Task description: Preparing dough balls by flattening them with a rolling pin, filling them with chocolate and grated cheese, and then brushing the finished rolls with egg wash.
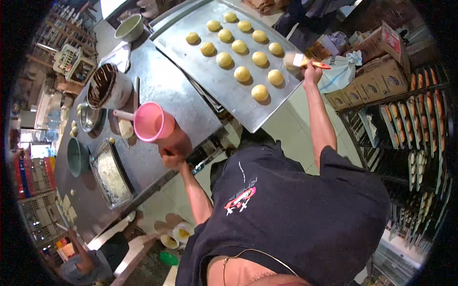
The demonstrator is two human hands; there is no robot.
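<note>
My right hand [312, 72] is closed round the orange handle of a pastry brush [326, 66]. The brush's pale bristles, smeared by motion, are at the right edge of a large metal baking tray [191, 66]. Several round, glossy yellow dough balls [239, 46] sit spaced apart on the tray. At the near edge of the metal table [160, 71], my left hand [172, 159] has its fingers curled in; whatever they may hold is hidden. A pink plastic dipper [153, 122] stands just beyond that hand, its handle pointing left.
Left on the table are a chocolate-smeared white bucket [110, 87], a metal bowl [89, 118], a green bowl [77, 157] and a flour-filled pan [112, 174]. Cardboard boxes [369, 88] and a rack of bread trays [405, 124] stand right. Another person [88, 264] is at lower left.
</note>
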